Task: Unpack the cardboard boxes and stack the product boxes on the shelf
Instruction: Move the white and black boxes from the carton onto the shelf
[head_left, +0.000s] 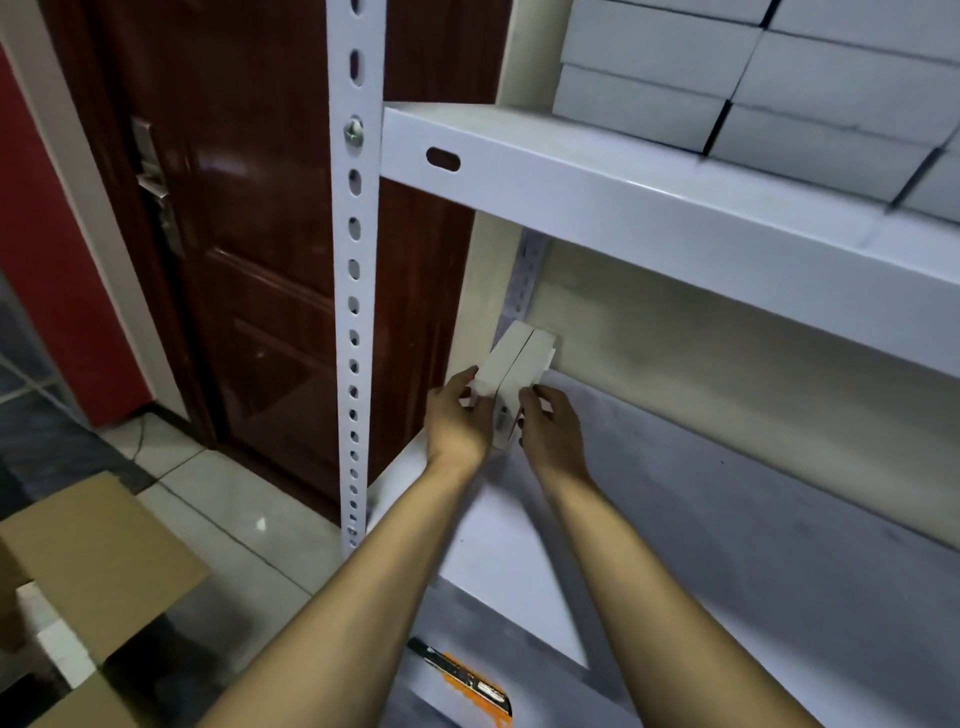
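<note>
Two white product boxes lie side by side at the back left corner of the lower shelf board. My left hand grips the near end of the left box. My right hand grips the near end of the right box, fingers curled over its edge. An open cardboard box stands on the floor at the lower left, with white product boxes showing inside it.
The upper shelf carries several stacked white boxes. A perforated white upright stands left of my hands, in front of a dark red door. An orange and black utility knife lies at the shelf's near edge.
</note>
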